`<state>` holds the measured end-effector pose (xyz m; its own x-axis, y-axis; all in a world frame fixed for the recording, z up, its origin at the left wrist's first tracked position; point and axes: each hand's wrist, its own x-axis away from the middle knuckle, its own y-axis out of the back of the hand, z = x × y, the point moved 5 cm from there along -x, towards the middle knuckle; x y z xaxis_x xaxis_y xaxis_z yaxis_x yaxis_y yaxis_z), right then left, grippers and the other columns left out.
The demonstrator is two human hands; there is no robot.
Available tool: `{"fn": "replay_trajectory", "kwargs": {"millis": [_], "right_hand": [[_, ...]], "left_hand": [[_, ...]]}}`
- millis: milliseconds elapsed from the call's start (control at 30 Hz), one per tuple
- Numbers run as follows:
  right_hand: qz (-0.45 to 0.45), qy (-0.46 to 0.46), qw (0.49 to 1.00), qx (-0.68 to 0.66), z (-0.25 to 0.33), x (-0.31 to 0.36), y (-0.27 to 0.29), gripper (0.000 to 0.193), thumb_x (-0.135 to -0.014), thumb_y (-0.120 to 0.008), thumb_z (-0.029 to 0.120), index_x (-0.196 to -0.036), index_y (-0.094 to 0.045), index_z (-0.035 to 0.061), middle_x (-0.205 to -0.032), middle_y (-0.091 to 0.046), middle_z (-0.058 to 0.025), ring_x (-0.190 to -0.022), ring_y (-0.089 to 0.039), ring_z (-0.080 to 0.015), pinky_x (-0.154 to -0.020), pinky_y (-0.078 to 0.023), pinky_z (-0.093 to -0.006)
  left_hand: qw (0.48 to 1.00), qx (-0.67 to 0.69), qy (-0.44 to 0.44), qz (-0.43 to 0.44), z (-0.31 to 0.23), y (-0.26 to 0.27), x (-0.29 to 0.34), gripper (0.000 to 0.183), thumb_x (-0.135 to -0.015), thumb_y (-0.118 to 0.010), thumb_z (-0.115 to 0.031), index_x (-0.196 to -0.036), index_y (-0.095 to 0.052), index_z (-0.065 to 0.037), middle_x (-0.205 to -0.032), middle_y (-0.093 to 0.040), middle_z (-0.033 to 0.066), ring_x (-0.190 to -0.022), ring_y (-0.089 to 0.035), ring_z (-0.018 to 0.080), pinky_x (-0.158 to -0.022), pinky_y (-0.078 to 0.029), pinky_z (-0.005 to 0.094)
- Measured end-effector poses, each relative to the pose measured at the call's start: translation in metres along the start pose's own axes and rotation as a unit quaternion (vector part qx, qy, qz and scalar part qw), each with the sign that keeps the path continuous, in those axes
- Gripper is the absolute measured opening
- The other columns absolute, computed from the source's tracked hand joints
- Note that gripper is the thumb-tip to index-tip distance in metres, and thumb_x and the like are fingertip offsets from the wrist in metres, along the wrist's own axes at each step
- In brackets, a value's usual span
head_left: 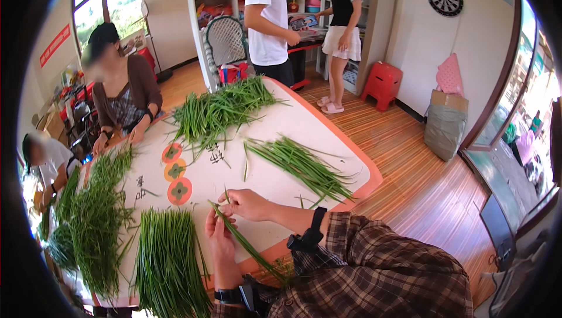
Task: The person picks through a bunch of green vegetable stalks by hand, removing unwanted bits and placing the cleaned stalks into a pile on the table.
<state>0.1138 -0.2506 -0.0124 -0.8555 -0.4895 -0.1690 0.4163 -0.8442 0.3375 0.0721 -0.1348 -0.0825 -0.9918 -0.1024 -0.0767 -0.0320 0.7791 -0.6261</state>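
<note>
Over the near edge of the table, my left hand is closed around a few long green garlic chives, which slant down to the right toward my plaid sleeve. My right hand pinches at their upper ends, its fingertips close to those of the left. A thick, neatly aligned bundle of chives lies just left of my left hand. To the right, beyond my right forearm, rests a looser bunch of chives.
The white table has an orange border and printed persimmons. Tangled chives cover its left side; another heap lies at the far end. A person sits far left, another beside them. Two people stand behind; a red stool is near the wall.
</note>
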Motion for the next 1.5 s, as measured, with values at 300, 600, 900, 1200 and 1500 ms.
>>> {"fn": "replay_trajectory", "kwargs": {"millis": [300, 600, 900, 1200, 1500], "right_hand": [[0.046, -0.066, 0.99, 0.118, -0.016, 0.003, 0.01, 0.031, -0.078, -0.056, 0.031, -0.083, -0.054, 0.0001, -0.071, -0.058, -0.014, -0.065, -0.057, -0.0259, -0.057, -0.042, -0.0347], [-0.011, 0.015, 0.996, 0.085, -0.016, 0.005, 0.012, 0.021, -0.085, -0.046, 0.022, -0.079, -0.048, 0.0022, -0.068, -0.054, -0.0111, -0.062, -0.051, -0.0197, -0.058, -0.039, -0.03], [0.174, -0.119, 0.891, -0.403, -0.006, 0.04, 0.017, 0.014, -0.086, -0.047, 0.021, -0.075, -0.049, 0.0111, -0.06, -0.039, 0.0071, -0.053, -0.032, -0.0018, -0.049, -0.027, -0.0185], [0.311, -0.001, 0.936, 0.166, 0.04, 0.113, 0.009, 0.033, -0.076, -0.058, 0.026, -0.104, -0.053, 0.0094, -0.088, -0.059, -0.0077, -0.073, -0.057, -0.0205, -0.064, -0.043, -0.0306], [0.084, -0.113, 0.963, -0.231, -0.042, 0.046, -0.048, 0.032, -0.085, -0.051, 0.023, -0.105, -0.048, -0.0013, -0.08, -0.057, -0.005, -0.068, -0.052, -0.0113, -0.06, -0.043, -0.0249]], "left_hand": [[0.989, -0.145, 0.006, 0.04, -0.001, -0.038, 0.008, 0.044, -0.084, -0.041, -0.005, -0.126, -0.027, -0.004, -0.084, -0.056, 0.0073, -0.073, -0.053, 0.0133, -0.068, -0.043, 0.0242], [0.991, -0.084, 0.047, 0.091, 0.01, -0.016, 0.002, 0.044, -0.085, -0.038, -0.004, -0.128, -0.031, -0.004, -0.067, -0.046, 0.0018, -0.061, -0.043, 0.0093, -0.057, -0.038, 0.0221], [0.995, 0.101, 0.0, -0.012, -0.006, 0.007, 0.03, 0.038, -0.086, -0.04, -0.008, -0.124, -0.035, -0.004, -0.078, -0.049, 0.0033, -0.068, -0.046, 0.0128, -0.064, -0.041, 0.0256], [0.99, 0.139, -0.005, 0.01, 0.023, 0.004, 0.015, 0.034, -0.085, -0.045, -0.007, -0.117, -0.038, -0.005, -0.086, -0.05, 0.0038, -0.075, -0.049, 0.0129, -0.069, -0.043, 0.0271], [0.991, 0.122, -0.045, 0.011, -0.005, 0.002, -0.009, 0.022, -0.083, -0.052, -0.008, -0.104, -0.045, -0.011, -0.087, -0.05, 0.0031, -0.079, -0.05, 0.0142, -0.072, -0.044, 0.0283]]}}
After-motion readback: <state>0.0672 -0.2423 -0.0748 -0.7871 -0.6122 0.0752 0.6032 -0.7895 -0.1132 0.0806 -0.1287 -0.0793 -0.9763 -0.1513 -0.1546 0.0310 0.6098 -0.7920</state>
